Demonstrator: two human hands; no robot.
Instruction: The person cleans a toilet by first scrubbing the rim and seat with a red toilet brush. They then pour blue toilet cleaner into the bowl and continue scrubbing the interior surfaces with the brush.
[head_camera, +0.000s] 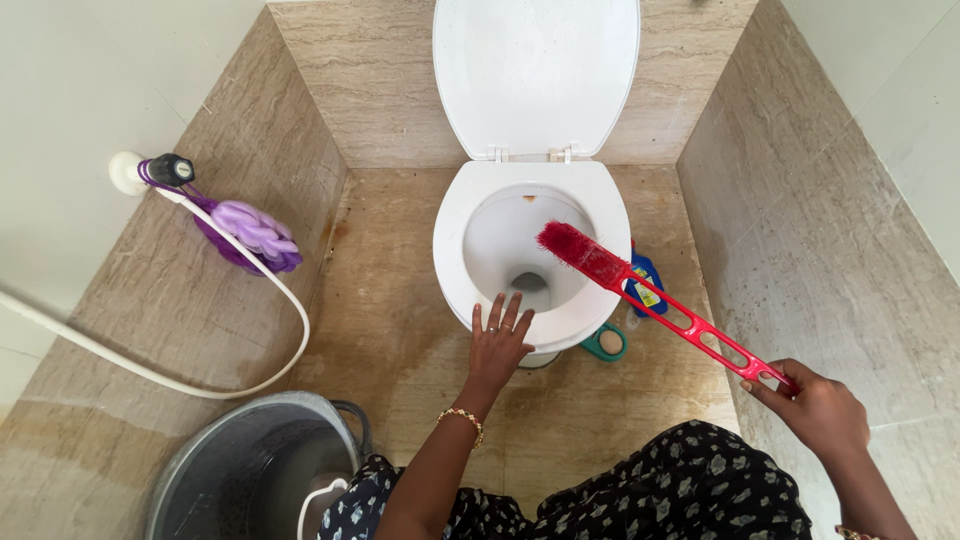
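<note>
Right hand clamped on the tail of the red toilet brush; bristle head sits far from it, over the toilet bowl. Likely light, stiff plastic, slippery when wet. Left hand flat, fingers spread, on the toilet rim.

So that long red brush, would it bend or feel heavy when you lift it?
The red brush probably stays stiff: it juts straight over the toilet bowl from the right hand gripping only its end. The cut-out slots suggest light plastic. Its bristle head may make it slightly tip-heavy.
</note>
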